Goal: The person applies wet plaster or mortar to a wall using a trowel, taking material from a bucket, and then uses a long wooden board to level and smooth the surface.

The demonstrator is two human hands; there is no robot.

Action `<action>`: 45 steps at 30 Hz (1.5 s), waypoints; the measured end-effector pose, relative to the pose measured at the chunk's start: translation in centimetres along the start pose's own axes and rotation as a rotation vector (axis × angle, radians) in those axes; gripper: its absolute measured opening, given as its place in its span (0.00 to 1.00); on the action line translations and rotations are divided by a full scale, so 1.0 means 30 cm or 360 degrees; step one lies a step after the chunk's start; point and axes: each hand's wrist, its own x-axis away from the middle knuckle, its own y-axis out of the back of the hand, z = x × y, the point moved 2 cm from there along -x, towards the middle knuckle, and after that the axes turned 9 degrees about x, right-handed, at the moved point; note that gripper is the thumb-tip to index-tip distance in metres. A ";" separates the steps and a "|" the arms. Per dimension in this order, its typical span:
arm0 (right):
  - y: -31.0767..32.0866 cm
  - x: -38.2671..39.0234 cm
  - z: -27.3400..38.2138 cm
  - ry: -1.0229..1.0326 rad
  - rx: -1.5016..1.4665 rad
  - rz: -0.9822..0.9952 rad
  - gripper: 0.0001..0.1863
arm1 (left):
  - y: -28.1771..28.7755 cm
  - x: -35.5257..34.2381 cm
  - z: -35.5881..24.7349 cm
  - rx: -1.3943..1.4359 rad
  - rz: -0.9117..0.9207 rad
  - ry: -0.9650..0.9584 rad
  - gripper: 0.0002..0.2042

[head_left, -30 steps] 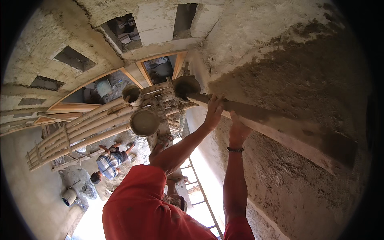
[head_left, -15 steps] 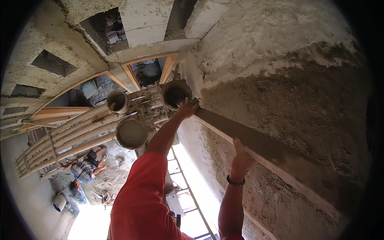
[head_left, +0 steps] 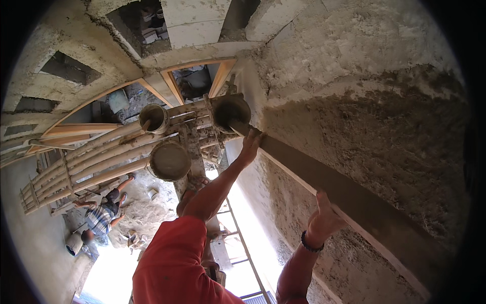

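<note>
A long, straight plasterer's screed board (head_left: 344, 190) lies slantwise along the wet, brown-plastered wall (head_left: 374, 131). Near its far end my left hand (head_left: 250, 144) has its fingers round it, and a short stretch of the board sticks out past them by the rim of a dark mortar bucket (head_left: 231, 112). Farther down the near edge, my right hand (head_left: 324, 220) grips it with the thumb up against its side; the other fingers are partly hidden. A dark bracelet circles that wrist.
Bamboo-pole scaffolding (head_left: 109, 164) spans the left, bearing a mortar-filled bucket (head_left: 169, 161) and another bucket with a handle in it (head_left: 154, 119). A ladder (head_left: 240, 238) stands below. Far down on the floor, another person (head_left: 101, 220) bends over. Wooden window frames (head_left: 174, 88) line the far wall.
Both hands have shifted slightly right and toward me with the board. More of its far end shows beyond my left hand. The view has shifted, and my feet now show on the scaffold.
</note>
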 end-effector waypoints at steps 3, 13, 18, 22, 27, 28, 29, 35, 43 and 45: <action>0.120 -0.019 0.125 0.0097 -0.0343 0.0014 0.20 | 0.057 -0.064 0.113 -0.0195 -0.0004 0.0024 0.23; 0.673 -0.001 0.278 0.0159 -0.0443 0.0078 0.33 | 0.269 -0.393 0.517 -0.1672 0.0127 0.0327 0.32; 0.719 0.060 0.340 0.0082 -0.0055 -0.0043 0.42 | -0.176 -0.203 0.344 0.0444 -0.0249 0.1479 0.32; 0.825 0.106 0.355 0.0012 -0.0251 0.0095 0.49 | -0.100 -0.017 0.191 0.1613 -0.0524 0.1670 0.25; 1.032 0.292 0.257 -0.0159 -0.0711 -0.0265 0.42 | -0.145 0.114 0.260 0.1777 -0.0527 0.1443 0.18; 1.060 0.333 0.243 -0.0181 -0.0796 -0.0351 0.32 | -0.167 0.134 0.252 0.1697 -0.0401 0.1425 0.18; 1.084 0.376 0.226 -0.0203 -0.0881 -0.0436 0.24 | -0.186 0.151 0.246 0.1619 -0.0277 0.1406 0.18; 1.526 0.978 -0.403 -0.0655 0.1432 -0.0800 0.23 | -0.299 0.180 0.110 0.1109 -0.0132 0.0940 0.15; 1.385 1.203 -1.170 -0.1395 0.1568 -0.0504 0.27 | -0.465 0.100 0.264 0.0629 0.0175 0.0758 0.17; 1.347 1.252 -1.322 -0.1228 0.1448 -0.0561 0.27 | -0.489 0.048 0.346 0.0692 0.0215 0.0756 0.18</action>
